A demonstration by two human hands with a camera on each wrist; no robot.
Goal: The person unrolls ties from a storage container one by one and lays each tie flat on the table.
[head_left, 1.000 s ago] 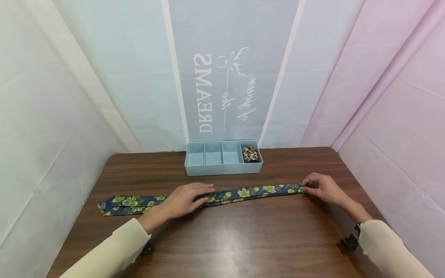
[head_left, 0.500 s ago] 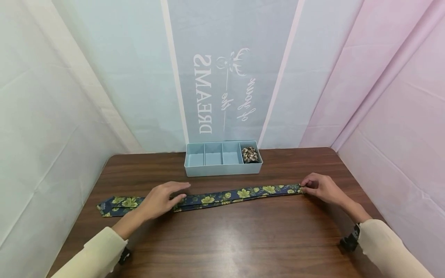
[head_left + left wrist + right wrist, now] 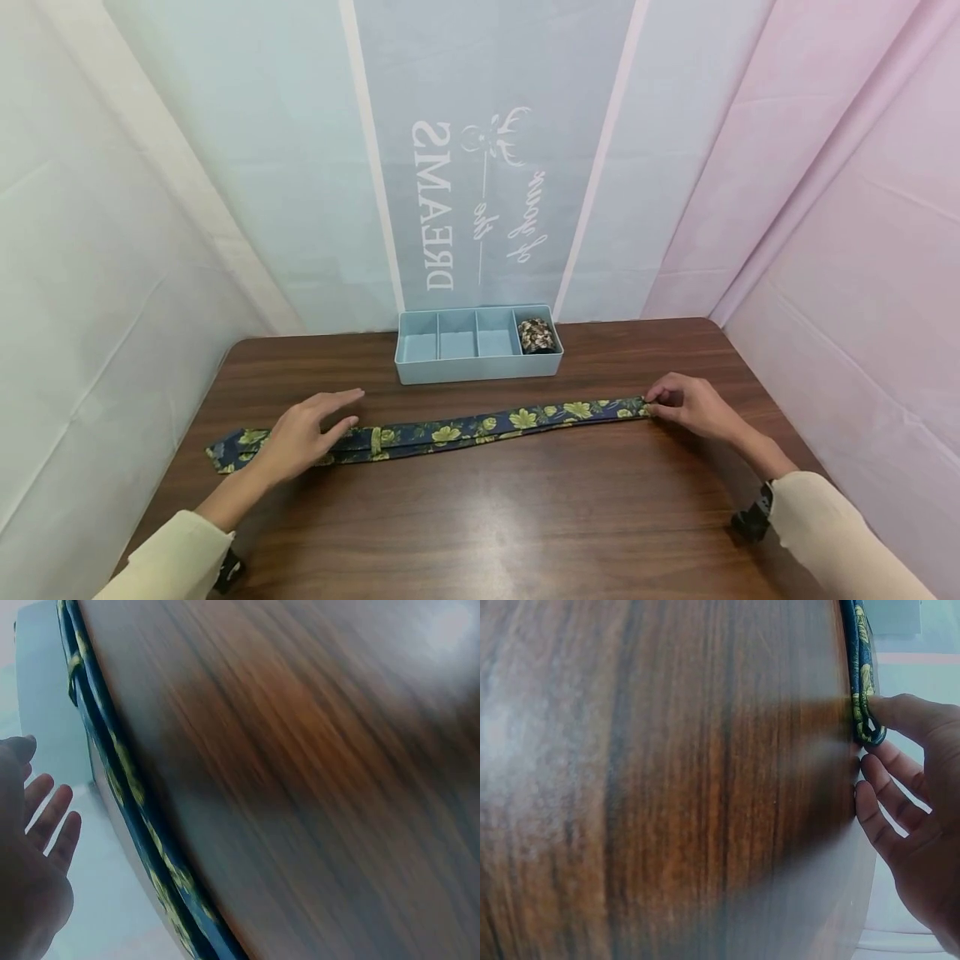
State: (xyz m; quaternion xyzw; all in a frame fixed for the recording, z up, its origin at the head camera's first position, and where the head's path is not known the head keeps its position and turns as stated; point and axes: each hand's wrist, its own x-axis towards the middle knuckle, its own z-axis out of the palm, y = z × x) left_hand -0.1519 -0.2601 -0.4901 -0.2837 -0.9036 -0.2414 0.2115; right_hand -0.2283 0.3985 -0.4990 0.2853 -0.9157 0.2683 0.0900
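A dark blue necktie (image 3: 446,434) with yellow-green flowers lies folded lengthwise across the table, its pointed wide end at the left and a keeper loop showing on its upper side. My right hand (image 3: 693,406) pinches the folded right end between thumb and forefinger; the right wrist view shows the fold's loop (image 3: 870,735) at those fingertips. Over the wide part at the left, my left hand (image 3: 303,433) has its fingers extended and covers a stretch of the tie. In the left wrist view that hand (image 3: 37,847) has its fingers spread, apart from the tie.
A light blue box (image 3: 480,369) with several compartments stands at the back of the wooden table (image 3: 480,517). Its rightmost compartment holds a rolled patterned necktie (image 3: 537,335). Pale curtains (image 3: 300,150) hang behind and at both sides.
My left hand has slid left along the tie, from near its middle to the wide end, uncovering the keeper loop. The right hand keeps its pinch at the fold.
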